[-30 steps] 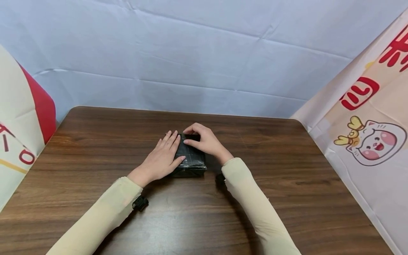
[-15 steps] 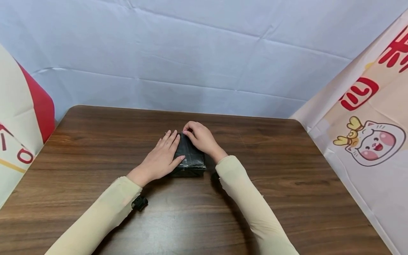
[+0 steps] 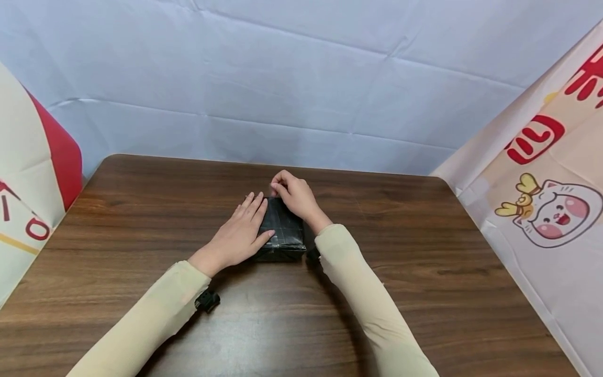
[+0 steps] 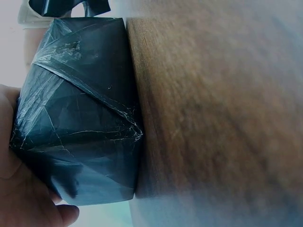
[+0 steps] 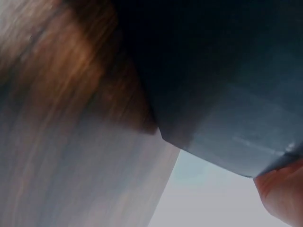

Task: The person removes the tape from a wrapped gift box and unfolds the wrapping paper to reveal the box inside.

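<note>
A small box wrapped in creased black plastic sits on the wooden table, and fills much of the left wrist view, with folded, taped corners. My left hand lies over its left side, fingers straight on top and thumb stretched along the near part. At the far edge of the box my right hand has its fingers curled, thumb and forefinger brought together on the edge of the wrapping; what lies between them is mostly hidden. One fingertip shows against the box's dark corner in the right wrist view.
The brown wood-grain table extends all round the box. Behind it hangs a pale cloth backdrop. A printed banner with a cartoon face hangs at the right, another with a red patch at the left.
My right hand has moved from over the box top to its far edge, drawing thumb and forefinger together and uncovering more of the top. The left hand and the box stay put.
</note>
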Demonstrator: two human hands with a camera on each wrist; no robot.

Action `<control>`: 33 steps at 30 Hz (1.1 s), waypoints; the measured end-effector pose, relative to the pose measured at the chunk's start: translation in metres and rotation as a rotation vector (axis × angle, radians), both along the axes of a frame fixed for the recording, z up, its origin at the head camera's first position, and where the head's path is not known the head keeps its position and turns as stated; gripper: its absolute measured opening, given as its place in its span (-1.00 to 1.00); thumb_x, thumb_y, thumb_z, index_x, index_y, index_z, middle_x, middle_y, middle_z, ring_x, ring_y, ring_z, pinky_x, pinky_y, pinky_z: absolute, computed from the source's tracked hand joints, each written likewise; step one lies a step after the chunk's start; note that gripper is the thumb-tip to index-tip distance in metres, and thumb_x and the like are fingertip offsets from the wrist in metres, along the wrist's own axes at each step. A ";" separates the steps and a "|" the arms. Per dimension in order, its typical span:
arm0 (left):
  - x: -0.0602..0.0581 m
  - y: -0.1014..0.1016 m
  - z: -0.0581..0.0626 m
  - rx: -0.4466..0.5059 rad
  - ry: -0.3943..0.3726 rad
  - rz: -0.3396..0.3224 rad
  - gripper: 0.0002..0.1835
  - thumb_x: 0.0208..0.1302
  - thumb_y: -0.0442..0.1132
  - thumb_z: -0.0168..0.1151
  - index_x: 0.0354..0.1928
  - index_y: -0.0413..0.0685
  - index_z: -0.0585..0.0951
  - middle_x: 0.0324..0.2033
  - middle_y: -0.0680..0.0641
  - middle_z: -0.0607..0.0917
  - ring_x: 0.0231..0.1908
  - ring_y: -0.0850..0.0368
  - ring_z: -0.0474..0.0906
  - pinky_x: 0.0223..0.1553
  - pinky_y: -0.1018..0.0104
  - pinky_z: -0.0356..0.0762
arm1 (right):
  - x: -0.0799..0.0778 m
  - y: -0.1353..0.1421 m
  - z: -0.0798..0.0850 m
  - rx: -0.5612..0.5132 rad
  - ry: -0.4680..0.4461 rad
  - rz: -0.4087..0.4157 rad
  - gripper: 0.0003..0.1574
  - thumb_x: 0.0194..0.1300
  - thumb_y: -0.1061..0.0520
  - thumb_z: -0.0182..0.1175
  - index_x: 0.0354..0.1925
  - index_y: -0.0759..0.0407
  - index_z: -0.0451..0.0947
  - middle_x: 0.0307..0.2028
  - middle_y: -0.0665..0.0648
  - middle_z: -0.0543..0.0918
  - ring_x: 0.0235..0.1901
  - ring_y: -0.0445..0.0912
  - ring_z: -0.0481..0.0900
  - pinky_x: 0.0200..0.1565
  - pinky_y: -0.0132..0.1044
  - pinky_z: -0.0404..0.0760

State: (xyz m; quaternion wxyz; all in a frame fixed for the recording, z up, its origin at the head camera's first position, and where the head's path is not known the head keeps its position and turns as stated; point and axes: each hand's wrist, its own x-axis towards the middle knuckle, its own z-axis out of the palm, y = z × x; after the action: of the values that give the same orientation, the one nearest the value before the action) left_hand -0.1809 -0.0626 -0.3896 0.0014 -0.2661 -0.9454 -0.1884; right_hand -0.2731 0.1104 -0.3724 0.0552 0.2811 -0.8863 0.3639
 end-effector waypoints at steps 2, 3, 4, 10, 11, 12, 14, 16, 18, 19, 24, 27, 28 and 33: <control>0.000 0.000 0.000 -0.002 0.001 -0.001 -0.25 0.47 0.10 -0.19 0.45 -0.29 -0.06 0.45 -0.24 -0.14 0.43 -0.12 -0.33 0.36 -0.03 -0.14 | 0.000 -0.001 0.000 -0.003 -0.019 -0.011 -0.85 0.44 0.14 0.01 -0.19 0.17 0.48 -0.38 0.06 0.63 -0.35 -0.14 0.59 -0.22 -0.27 0.55; 0.000 0.000 0.000 -0.003 0.004 -0.003 -0.25 0.47 0.10 -0.19 0.45 -0.29 -0.06 0.45 -0.25 -0.13 0.43 -0.13 -0.32 0.36 -0.03 -0.14 | 0.000 -0.001 0.000 -0.007 -0.030 -0.017 -0.85 0.44 0.14 0.01 -0.19 0.17 0.48 -0.37 0.06 0.63 -0.34 -0.14 0.59 -0.22 -0.28 0.55; 0.000 0.000 0.000 -0.003 0.004 -0.004 -0.25 0.47 0.10 -0.19 0.45 -0.29 -0.06 0.45 -0.25 -0.13 0.43 -0.13 -0.31 0.36 -0.03 -0.14 | 0.000 -0.001 0.000 -0.014 -0.042 -0.022 -0.86 0.44 0.14 0.01 -0.19 0.17 0.48 -0.37 0.06 0.63 -0.34 -0.14 0.59 -0.22 -0.28 0.55; 0.000 0.001 0.000 -0.012 0.008 -0.010 -0.25 0.48 0.10 -0.20 0.45 -0.29 -0.06 0.45 -0.25 -0.14 0.43 -0.14 -0.31 0.38 0.01 -0.18 | -0.003 -0.002 0.000 -0.097 -0.108 -0.045 -0.84 0.43 0.16 0.01 -0.22 0.22 0.49 -0.41 0.10 0.62 -0.39 -0.10 0.59 -0.27 -0.29 0.56; 0.000 0.001 0.000 -0.013 0.009 -0.010 -0.25 0.48 0.10 -0.20 0.45 -0.29 -0.06 0.45 -0.25 -0.14 0.43 -0.14 -0.31 0.38 0.02 -0.19 | -0.003 -0.002 0.000 -0.111 -0.117 -0.048 -0.84 0.44 0.16 0.01 -0.23 0.22 0.49 -0.41 0.10 0.62 -0.40 -0.10 0.58 -0.28 -0.29 0.55; 0.000 0.000 0.000 -0.014 0.009 -0.009 -0.25 0.48 0.10 -0.20 0.45 -0.30 -0.07 0.45 -0.25 -0.15 0.43 -0.14 -0.31 0.38 0.02 -0.20 | -0.004 -0.002 0.000 -0.123 -0.126 -0.052 -0.83 0.44 0.16 0.01 -0.23 0.22 0.49 -0.42 0.11 0.62 -0.41 -0.09 0.58 -0.30 -0.29 0.54; 0.000 0.000 0.000 -0.014 0.011 -0.009 -0.24 0.48 0.10 -0.20 0.45 -0.30 -0.07 0.45 -0.25 -0.16 0.43 -0.14 -0.31 0.38 0.04 -0.22 | -0.005 -0.004 0.000 -0.143 -0.147 -0.059 -0.82 0.44 0.15 0.00 -0.23 0.23 0.48 -0.42 0.11 0.62 -0.42 -0.09 0.57 -0.32 -0.30 0.53; 0.000 0.000 0.000 -0.011 0.012 -0.010 -0.24 0.48 0.09 -0.20 0.45 -0.31 -0.07 0.45 -0.25 -0.16 0.43 -0.14 -0.32 0.38 0.04 -0.22 | -0.006 -0.004 0.001 -0.153 -0.160 -0.062 -0.82 0.44 0.15 0.00 -0.23 0.23 0.48 -0.43 0.12 0.62 -0.44 -0.08 0.56 -0.34 -0.30 0.52; 0.000 0.000 0.001 -0.009 0.013 -0.011 -0.24 0.48 0.09 -0.19 0.45 -0.31 -0.07 0.44 -0.26 -0.15 0.43 -0.13 -0.34 0.38 0.04 -0.22 | -0.008 -0.005 0.002 -0.158 -0.171 -0.060 -0.82 0.44 0.16 0.01 -0.24 0.24 0.48 -0.43 0.12 0.62 -0.45 -0.07 0.55 -0.35 -0.30 0.52; 0.000 0.000 0.001 -0.009 0.011 -0.010 -0.24 0.48 0.09 -0.19 0.45 -0.31 -0.07 0.44 -0.26 -0.15 0.43 -0.12 -0.35 0.38 0.04 -0.23 | -0.008 -0.005 0.002 -0.158 -0.176 -0.057 -0.83 0.44 0.17 0.01 -0.24 0.25 0.48 -0.43 0.13 0.62 -0.45 -0.06 0.56 -0.35 -0.30 0.53; 0.000 -0.001 0.001 -0.015 0.005 -0.007 -0.24 0.48 0.09 -0.20 0.45 -0.31 -0.08 0.45 -0.25 -0.17 0.43 -0.08 -0.39 0.38 0.04 -0.23 | -0.012 -0.006 0.006 -0.144 -0.192 -0.041 -0.84 0.44 0.19 0.00 -0.22 0.26 0.48 -0.42 0.14 0.61 -0.44 0.03 0.57 -0.36 -0.28 0.54; 0.000 -0.001 0.001 -0.014 0.007 -0.007 -0.25 0.48 0.09 -0.20 0.45 -0.31 -0.07 0.45 -0.25 -0.16 0.43 -0.10 -0.37 0.38 0.03 -0.21 | -0.015 -0.007 0.007 -0.136 -0.203 -0.044 -0.82 0.44 0.18 0.00 -0.22 0.26 0.49 -0.42 0.14 0.61 -0.47 0.02 0.56 -0.38 -0.28 0.53; 0.000 -0.001 0.001 -0.012 0.011 -0.007 -0.25 0.48 0.09 -0.20 0.45 -0.31 -0.06 0.44 -0.26 -0.14 0.43 -0.11 -0.35 0.38 0.03 -0.20 | -0.016 -0.007 0.007 -0.134 -0.207 -0.048 -0.82 0.44 0.18 0.00 -0.22 0.26 0.50 -0.42 0.14 0.61 -0.48 0.01 0.56 -0.38 -0.28 0.53; 0.000 0.000 0.000 -0.013 0.020 -0.011 -0.25 0.48 0.09 -0.20 0.44 -0.31 -0.05 0.44 -0.27 -0.13 0.43 -0.14 -0.29 0.38 0.02 -0.19 | -0.022 -0.006 0.007 -0.147 -0.245 -0.076 -0.82 0.42 0.18 0.03 -0.23 0.26 0.53 -0.41 0.15 0.63 -0.51 -0.04 0.55 -0.39 -0.28 0.56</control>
State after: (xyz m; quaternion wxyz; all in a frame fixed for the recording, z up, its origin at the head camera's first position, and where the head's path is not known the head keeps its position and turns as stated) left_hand -0.1811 -0.0628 -0.3894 0.0082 -0.2730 -0.9451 -0.1795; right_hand -0.2951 0.1040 -0.3655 -0.0193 0.1960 -0.8673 0.4571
